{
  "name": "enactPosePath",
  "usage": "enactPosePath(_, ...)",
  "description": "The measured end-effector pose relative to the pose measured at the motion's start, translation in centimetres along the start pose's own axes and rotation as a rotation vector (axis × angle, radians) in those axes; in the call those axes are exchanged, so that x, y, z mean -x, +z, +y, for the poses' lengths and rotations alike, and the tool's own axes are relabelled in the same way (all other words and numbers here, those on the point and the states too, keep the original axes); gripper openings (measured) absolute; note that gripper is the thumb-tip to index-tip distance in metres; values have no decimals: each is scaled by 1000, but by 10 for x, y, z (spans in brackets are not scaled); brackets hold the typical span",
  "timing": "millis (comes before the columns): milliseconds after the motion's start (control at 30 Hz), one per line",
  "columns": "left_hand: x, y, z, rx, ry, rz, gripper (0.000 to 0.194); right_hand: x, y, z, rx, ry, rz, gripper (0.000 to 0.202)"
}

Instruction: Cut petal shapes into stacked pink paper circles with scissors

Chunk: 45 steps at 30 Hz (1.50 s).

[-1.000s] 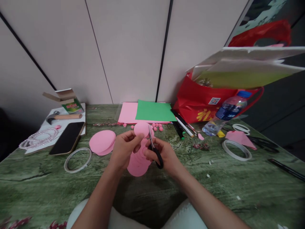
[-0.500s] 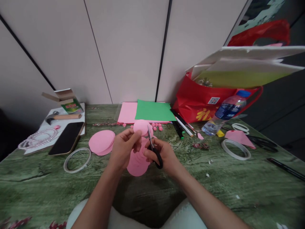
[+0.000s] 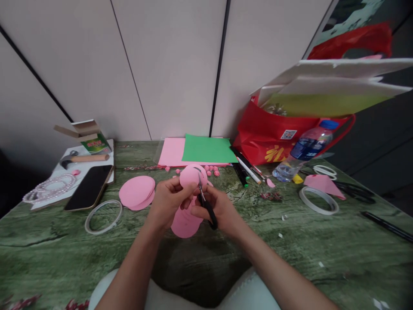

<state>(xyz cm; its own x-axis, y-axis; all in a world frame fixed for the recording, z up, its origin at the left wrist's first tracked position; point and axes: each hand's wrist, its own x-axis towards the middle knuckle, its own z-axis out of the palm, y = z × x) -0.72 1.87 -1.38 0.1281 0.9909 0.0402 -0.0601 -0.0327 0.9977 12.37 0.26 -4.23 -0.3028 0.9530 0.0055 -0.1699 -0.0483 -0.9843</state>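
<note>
Between the thumb and fingers of my left hand is a pink paper circle, held up over the table. My right hand grips black-handled scissors, their blades reaching the circle's right side, with one blade over its face. Beneath my hands lie several more pink paper discs, partly covered by my fingers. To the left of my left hand rests a stack of larger pink circles. Small pink balls sit just behind the held circle.
Green and pink sheets lie at the back. Pens, a water bottle and a red bag stand right of them. Tape rolls lie on both sides. At left are a phone, a hammer and beads.
The scissor blades have moved left from beside the paper circle onto its right part. The circle has tilted slightly, and the two hands are a little closer together.
</note>
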Motion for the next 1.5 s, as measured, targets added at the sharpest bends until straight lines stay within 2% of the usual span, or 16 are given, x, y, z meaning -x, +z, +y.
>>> enactPosePath(400,-1,-3,-3,-8,17,5,18,-1,-1,3,-48,17,-17,45)
enactPosePath(800,-1,-2,-1,49,35,43,17,-1,-2,3,3,30,33,40)
enactPosePath(1100,-1,-2,2,95,71,49,24,-1,-2,6,3,33,40,38)
enactPosePath(1333,1,2,2,-7,89,53,21,0,0,6,-13,43,17,39)
enactPosePath(1500,2,2,1,-57,43,20,21,-1,1,0,-70,0,49,45)
